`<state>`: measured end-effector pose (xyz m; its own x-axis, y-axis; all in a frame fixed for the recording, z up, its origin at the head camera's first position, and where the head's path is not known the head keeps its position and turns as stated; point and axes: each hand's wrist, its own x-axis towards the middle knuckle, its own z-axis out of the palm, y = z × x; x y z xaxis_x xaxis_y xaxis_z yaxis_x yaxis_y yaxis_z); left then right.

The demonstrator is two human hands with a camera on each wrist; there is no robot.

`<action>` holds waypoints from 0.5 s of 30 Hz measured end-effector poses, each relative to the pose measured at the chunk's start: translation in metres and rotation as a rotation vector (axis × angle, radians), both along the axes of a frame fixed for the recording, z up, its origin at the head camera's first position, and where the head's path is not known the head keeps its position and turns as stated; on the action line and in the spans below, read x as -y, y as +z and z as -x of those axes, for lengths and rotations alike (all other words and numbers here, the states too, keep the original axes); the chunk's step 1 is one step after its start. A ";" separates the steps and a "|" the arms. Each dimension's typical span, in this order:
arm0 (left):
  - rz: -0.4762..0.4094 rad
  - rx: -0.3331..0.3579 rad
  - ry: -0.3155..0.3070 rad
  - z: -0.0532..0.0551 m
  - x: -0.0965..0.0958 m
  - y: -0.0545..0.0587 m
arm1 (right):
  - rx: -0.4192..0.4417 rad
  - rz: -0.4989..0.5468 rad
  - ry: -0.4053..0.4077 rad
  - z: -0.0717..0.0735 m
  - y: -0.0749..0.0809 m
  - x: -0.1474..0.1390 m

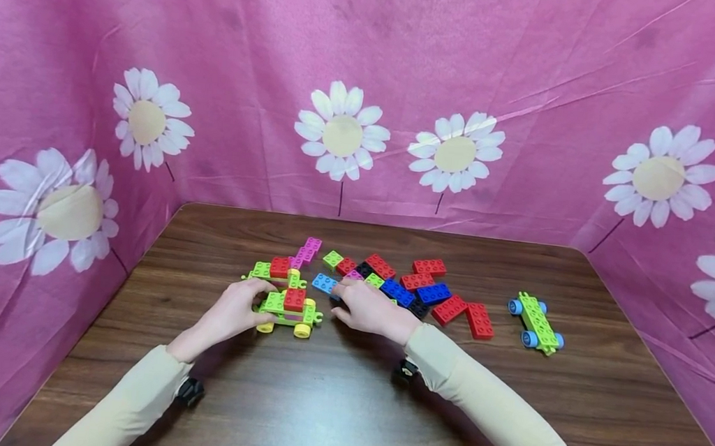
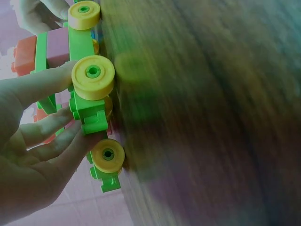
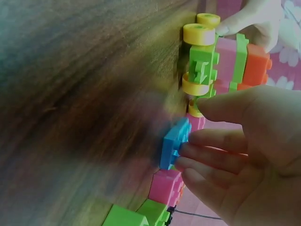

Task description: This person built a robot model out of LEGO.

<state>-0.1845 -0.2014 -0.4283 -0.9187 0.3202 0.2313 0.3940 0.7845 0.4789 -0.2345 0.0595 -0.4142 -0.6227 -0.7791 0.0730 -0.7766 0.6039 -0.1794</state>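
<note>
My left hand [image 1: 233,311] holds the rear of a green toy car [image 1: 274,302] with yellow wheels, thumb on the near side and fingers behind. A red brick [image 1: 294,299] tops the car, and a pink layer shows under its upper green plate. Directly behind stands a similar car [image 1: 261,269] with its own red brick. My right hand [image 1: 368,309] is over the left end of the brick pile, its fairly straight fingers [image 3: 207,155] at a light blue brick [image 3: 172,143]. Whether they all touch it is hard to tell. A pink brick [image 3: 164,187] lies just beyond.
Loose red bricks [image 1: 480,321], dark blue bricks [image 1: 434,293] and several others spread right of my right hand. Joined pink bricks [image 1: 308,250] lie behind the cars. A green wheeled base [image 1: 536,322] with blue wheels stands at the right. Pink floral cloth [image 1: 263,138] encloses the wooden table [image 1: 331,403].
</note>
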 end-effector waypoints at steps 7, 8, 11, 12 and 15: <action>-0.016 0.027 0.011 0.002 -0.001 0.000 | 0.000 -0.030 -0.013 -0.016 0.004 -0.012; -0.017 0.029 0.009 0.002 -0.002 0.000 | -0.003 -0.029 -0.010 -0.019 0.004 -0.014; -0.018 0.029 0.002 0.002 -0.002 0.000 | -0.016 -0.031 -0.008 -0.027 0.003 -0.019; -0.018 0.026 0.000 0.001 -0.001 0.000 | -0.025 -0.028 -0.005 -0.030 0.003 -0.020; -0.018 0.013 -0.005 -0.001 0.000 0.000 | -0.039 -0.024 -0.001 -0.036 0.001 -0.025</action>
<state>-0.1840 -0.2011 -0.4284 -0.9200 0.3205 0.2254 0.3916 0.7736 0.4982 -0.1981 0.0849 -0.4131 -0.6208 -0.7800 0.0781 -0.7819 0.6088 -0.1344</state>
